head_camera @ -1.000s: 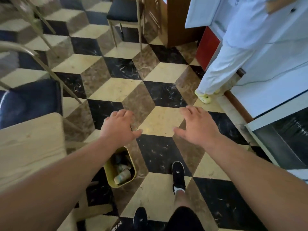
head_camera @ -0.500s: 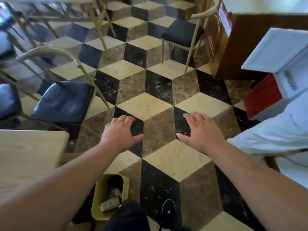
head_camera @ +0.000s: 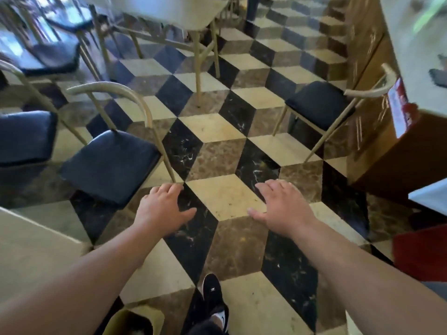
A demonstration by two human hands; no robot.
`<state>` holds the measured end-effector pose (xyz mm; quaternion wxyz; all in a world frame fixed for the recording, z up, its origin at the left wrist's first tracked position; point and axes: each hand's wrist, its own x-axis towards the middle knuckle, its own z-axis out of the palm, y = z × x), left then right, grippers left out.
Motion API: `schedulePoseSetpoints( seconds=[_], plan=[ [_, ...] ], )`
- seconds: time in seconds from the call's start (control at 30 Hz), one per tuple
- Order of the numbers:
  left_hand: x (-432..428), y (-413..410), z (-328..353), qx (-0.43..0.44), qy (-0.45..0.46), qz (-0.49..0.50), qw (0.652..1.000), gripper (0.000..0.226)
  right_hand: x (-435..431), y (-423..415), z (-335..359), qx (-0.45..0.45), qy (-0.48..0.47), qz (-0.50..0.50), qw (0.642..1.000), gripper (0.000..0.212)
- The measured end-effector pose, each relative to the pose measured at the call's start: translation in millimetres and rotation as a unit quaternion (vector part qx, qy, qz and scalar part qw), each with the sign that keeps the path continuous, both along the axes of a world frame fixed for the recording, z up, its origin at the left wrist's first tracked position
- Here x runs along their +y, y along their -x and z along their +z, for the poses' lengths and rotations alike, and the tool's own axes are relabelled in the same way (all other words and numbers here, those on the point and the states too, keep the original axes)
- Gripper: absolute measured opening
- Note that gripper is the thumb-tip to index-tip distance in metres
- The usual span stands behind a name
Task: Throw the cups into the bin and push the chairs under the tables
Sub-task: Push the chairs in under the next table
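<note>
My left hand (head_camera: 162, 207) and my right hand (head_camera: 281, 207) are stretched out over the tiled floor, palms down, fingers apart, holding nothing. A chair with a black seat (head_camera: 108, 165) and a curved tan back stands pulled out just ahead-left of my left hand, beside the light wooden table (head_camera: 31, 250) at the lower left. A second black-seated chair (head_camera: 319, 102) stands at the right against a brown counter. The yellow bin (head_camera: 135, 321) shows only its rim at the bottom edge, below my left forearm; its contents are hidden.
More black-seated chairs (head_camera: 26, 136) stand at the left, and another table (head_camera: 174, 10) at the top. A brown wooden counter (head_camera: 377, 131) and a red box (head_camera: 420, 252) line the right side. My black shoe (head_camera: 212, 293) is on the floor between my arms.
The view has tilted up and moved forward: the bin has slid to the bottom edge, the chairs are nearer, and the person in white at the right is out of view. Both hands stay open.
</note>
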<state>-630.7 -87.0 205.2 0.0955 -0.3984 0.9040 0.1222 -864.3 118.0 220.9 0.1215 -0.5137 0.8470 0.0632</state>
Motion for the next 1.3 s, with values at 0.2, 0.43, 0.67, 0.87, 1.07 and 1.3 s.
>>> schedulePoseSetpoints(
  seconds=[0.2,0.43,0.67,0.87,1.07,1.3],
  plan=[
    [-87.0,75.1,26.8,0.010,-0.001,0.045,0.999,0.086,-91.1,89.6,25.2,-0.014,0.009,0.023,1.000,0.086],
    [-158.9,155.5,42.2,0.011,0.010,0.092,0.996,0.091,-191.0,184.7,34.3,-0.006,0.042,0.077,0.996,0.073],
    [-232.2,240.4,32.2,-0.006,0.008,0.193,0.981,0.087,-305.4,304.3,8.9,-0.020,0.046,0.154,0.987,0.080],
    [-284.1,293.7,31.5,0.010,-0.016,0.303,0.953,0.083,-406.9,385.9,11.1,-0.030,0.021,0.248,0.968,0.082],
    [-330.7,293.8,16.9,0.036,-0.020,0.390,0.920,0.088,-522.2,394.8,7.8,-0.024,0.018,0.331,0.943,0.084],
    [-399.0,251.2,-14.7,0.093,-0.034,0.501,0.860,0.086,-665.0,328.4,4.6,-0.011,0.006,0.445,0.895,0.087]
  ],
)
